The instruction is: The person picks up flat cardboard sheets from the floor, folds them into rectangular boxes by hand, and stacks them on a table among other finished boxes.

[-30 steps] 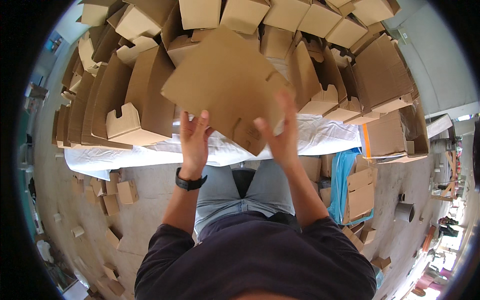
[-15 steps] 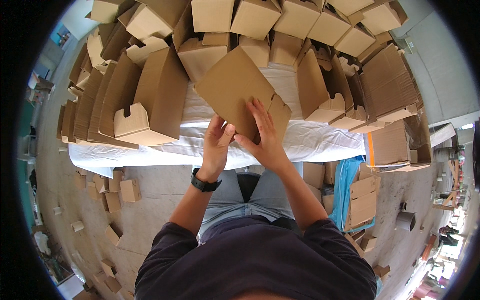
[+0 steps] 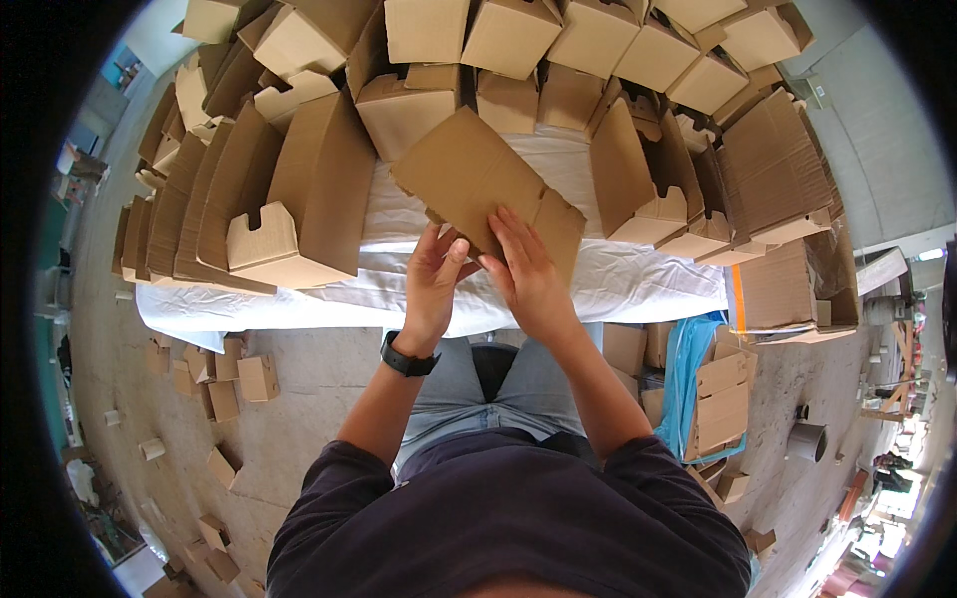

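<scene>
Cardboard sheet point(image 3: 474, 174) is at frame centre, above the white-covered worktop point(image 3: 653, 284). Left hand point(image 3: 431, 291): grip pinches the lower-left edge. Right hand point(image 3: 535, 284): laid flat across the face, grip not closed. Caution: uneven pressure could tear the sheet.

Both hands point(image 3: 528, 284) on a cardboard piece point(image 3: 467, 169), white cloth point(image 3: 638, 279), brown boxes point(image 3: 512, 35) beyond

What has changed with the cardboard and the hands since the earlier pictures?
The cardboard piece has moved down, away from the camera, and its right part now bends along a crease. The right hand has come onto its face, closer to the left hand, which stays at its lower-left edge. The boxes stay put.
</scene>
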The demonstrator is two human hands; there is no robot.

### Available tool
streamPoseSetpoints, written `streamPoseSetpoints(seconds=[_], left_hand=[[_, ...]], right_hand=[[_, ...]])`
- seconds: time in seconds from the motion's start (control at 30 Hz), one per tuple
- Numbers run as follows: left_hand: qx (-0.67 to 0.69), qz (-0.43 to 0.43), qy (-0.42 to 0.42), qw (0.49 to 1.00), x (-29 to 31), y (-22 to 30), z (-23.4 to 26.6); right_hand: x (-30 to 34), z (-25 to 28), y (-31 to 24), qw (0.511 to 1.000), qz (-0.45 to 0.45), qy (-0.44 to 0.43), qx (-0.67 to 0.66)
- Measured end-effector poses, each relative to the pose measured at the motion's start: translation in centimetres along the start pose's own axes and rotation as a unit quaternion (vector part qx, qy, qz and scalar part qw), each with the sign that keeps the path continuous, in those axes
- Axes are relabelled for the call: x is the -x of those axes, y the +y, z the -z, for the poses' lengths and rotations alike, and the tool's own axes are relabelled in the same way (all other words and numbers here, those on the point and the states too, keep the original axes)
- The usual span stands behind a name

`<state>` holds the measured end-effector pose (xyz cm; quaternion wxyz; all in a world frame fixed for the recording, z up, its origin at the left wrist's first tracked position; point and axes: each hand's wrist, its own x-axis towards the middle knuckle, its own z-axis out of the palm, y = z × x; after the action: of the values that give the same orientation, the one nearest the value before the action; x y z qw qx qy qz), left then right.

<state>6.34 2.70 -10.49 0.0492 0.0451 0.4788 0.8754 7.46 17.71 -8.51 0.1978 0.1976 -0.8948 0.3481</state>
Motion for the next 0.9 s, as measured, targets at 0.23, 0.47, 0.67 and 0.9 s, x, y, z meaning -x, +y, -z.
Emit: streamPoseSetpoints(seconds=[0.23,0.47,0.67,0.9], left_hand=[[-0.141,-0.024,0.06,0.988,-0.3,1.0,-0.5],[-0.382,-0.231,0.113,0.888,0.4,7.0,-0.6],[-0.571,-0.267,0.122,0.767,1.3,9.9,-1.5],[-0.509,-0.271,0.035,0.816,-1.0,6.9,-3.3]], right_hand=[[-1.1,3.6,-0.1,0.983,0.048,0.128,0.121],[-0.4,7.4,0.1,0.96,0.075,0.201,0.178],[3.2,4.1,1.4,0.969,0.011,0.204,0.136],[5.9,-0.7,1.0,0.963,-0.167,0.208,-0.047]])
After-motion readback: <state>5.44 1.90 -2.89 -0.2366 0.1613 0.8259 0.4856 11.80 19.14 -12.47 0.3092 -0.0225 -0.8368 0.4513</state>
